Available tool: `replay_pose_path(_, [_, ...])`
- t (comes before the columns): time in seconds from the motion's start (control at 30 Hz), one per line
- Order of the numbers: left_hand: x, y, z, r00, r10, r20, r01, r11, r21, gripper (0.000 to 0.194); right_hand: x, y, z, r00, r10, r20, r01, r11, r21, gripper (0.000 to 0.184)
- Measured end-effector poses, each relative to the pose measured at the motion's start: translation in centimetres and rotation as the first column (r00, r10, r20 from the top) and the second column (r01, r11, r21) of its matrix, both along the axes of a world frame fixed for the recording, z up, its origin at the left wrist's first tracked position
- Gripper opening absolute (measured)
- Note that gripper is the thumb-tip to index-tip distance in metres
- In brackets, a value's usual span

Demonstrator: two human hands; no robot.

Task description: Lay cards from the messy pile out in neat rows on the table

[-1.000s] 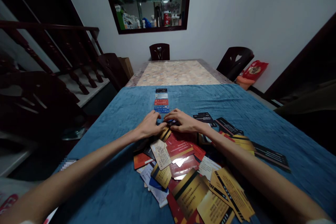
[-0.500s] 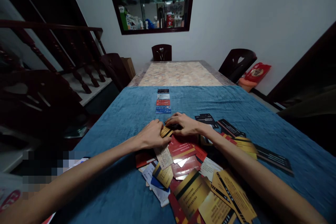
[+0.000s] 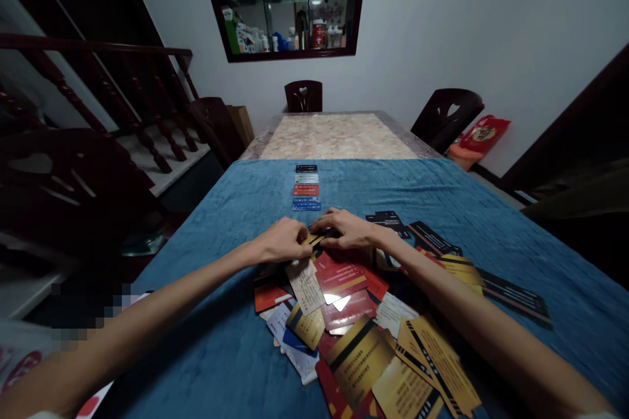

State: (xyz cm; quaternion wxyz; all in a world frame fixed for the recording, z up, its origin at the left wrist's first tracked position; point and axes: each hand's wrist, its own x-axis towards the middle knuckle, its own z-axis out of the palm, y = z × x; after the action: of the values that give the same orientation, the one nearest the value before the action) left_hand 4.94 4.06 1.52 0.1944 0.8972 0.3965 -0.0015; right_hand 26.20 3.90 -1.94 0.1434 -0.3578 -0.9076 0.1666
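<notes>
My left hand and my right hand meet at the far end of a loose heap of plastic cards on a blue cloth. The fingers of both hands are curled and pinch a gold card with a dark stripe between them. The heap holds gold, red, white and black cards, overlapping each other. Just beyond my hands lies a neat column of several cards, black at the far end and blue nearest me.
A few black cards lie scattered on the cloth to the right. Beyond the cloth the table has a patterned top with dark chairs around it. A stair railing rises at left. A glass wall cabinet hangs on the far wall.
My hands stayed at the far end of the heap. The gold card showed more fully between my fingers half a second ago and is now mostly covered by them.
</notes>
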Motion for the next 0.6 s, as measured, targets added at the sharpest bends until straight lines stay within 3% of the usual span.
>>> replay_pose_path(0.27, [-1.0,2.0,1.5,0.994,0.019,0.108,-0.003,0.988,-0.153,0.029,-0.4,0.9,-1.2,0.988,-0.14,-0.066,0.142,0.99,0.023,0.031])
replay_pose_path(0.6, [-2.4,3.8,0.9,0.974,0.079,0.213,-0.036,0.979,-0.199,0.032,-1.2,1.1,-1.4,0.96,-0.263,-0.098,0.268,0.963,0.031,0.019])
